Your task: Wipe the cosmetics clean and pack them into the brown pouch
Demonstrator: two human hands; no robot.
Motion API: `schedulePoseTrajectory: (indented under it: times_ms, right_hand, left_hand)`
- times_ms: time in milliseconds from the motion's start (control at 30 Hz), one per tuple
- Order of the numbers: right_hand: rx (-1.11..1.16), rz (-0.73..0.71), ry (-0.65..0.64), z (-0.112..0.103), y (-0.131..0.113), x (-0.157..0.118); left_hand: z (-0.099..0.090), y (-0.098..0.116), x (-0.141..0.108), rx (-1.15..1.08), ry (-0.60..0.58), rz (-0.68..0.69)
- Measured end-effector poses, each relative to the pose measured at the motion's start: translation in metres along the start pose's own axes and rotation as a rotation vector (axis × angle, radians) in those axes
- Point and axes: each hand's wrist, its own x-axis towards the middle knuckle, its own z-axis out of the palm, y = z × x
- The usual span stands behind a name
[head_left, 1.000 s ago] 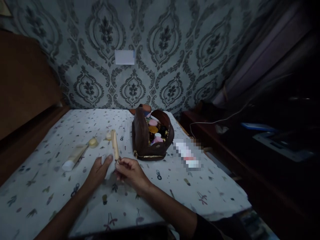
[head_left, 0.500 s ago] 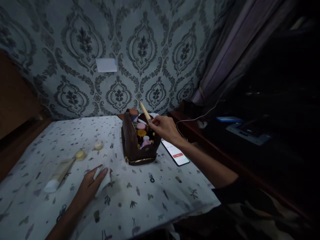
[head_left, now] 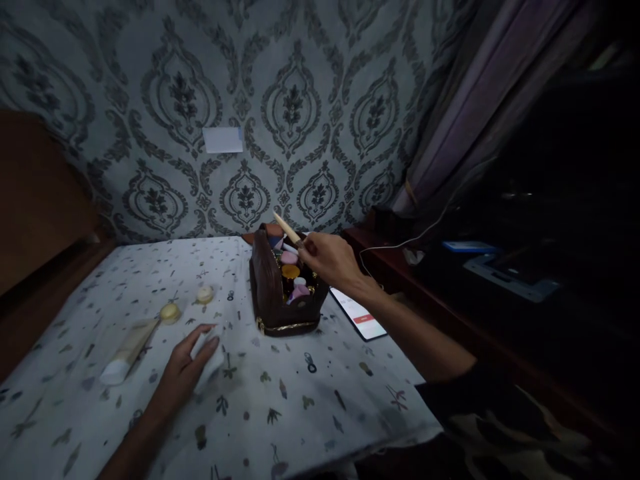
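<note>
Patterned tablecloth (head_left: 370,413): beige tube (head_left: 287,229) pinched by right hand (head_left: 329,257), open bag (head_left: 266,285) below; white cloth (head_left: 212,361) loosely held by left hand (head_left: 181,368); stowing presumed, lowering needed.

Room in a home, damask wallpaper (head_left: 291,107), purplish curtain (head_left: 475,107), printed tablecloth (head_left: 290,423)

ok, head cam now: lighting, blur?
Head view: dim, right edge nearly black, rectangular white phone screen bright; same view, white tissue-like wad at the left hand blurs into the white patterned tablecloth; same view, slim cream tube in the right hand looks crisper.
</note>
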Motion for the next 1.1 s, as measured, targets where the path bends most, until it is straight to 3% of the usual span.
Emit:
schedulePoseTrajectory:
  times_ms: [133,233,367,467,633,733,833,1000,1100]
  right_hand:
    - [0.339,-0.338,0.153,0.009,-0.003,-0.04]
    - [0.456,-0.518,0.131,0.021,-0.011,-0.071]
    - [0.463,-0.619,0.017,0.034,-0.024,-0.093]
    - [0.45,-0.66,-0.045,0.04,-0.029,-0.096]
    - [0.534,-0.669,-0.058,0.041,-0.03,-0.095]
    - [0.707,-0.608,-0.092,0.042,-0.033,-0.095]
    - [0.945,-0.442,-0.143,0.046,-0.041,-0.098]
    - [1.47,0.035,-0.252,0.063,-0.066,-0.102]
    - [1.802,0.294,-0.317,0.073,-0.082,-0.102]
  left_hand:
    - [-0.005,0.004,0.008,-0.159,0.079,-0.052]
    - [-0.006,0.006,0.007,-0.29,0.111,-0.084]
    - [-0.005,0.006,-0.001,-0.226,0.041,-0.117]
    - [-0.003,0.006,-0.007,-0.204,0.059,-0.15]
    - [-0.004,0.014,-0.012,-0.123,0.112,0.055]
    - [-0.008,0.016,-0.015,-0.038,0.165,0.124]
    - [-0.012,0.011,-0.018,0.003,0.207,0.122]
    - [-0.019,0.001,-0.026,0.123,0.261,0.074]
    - [-0.02,0.003,-0.029,0.22,0.126,0.162]
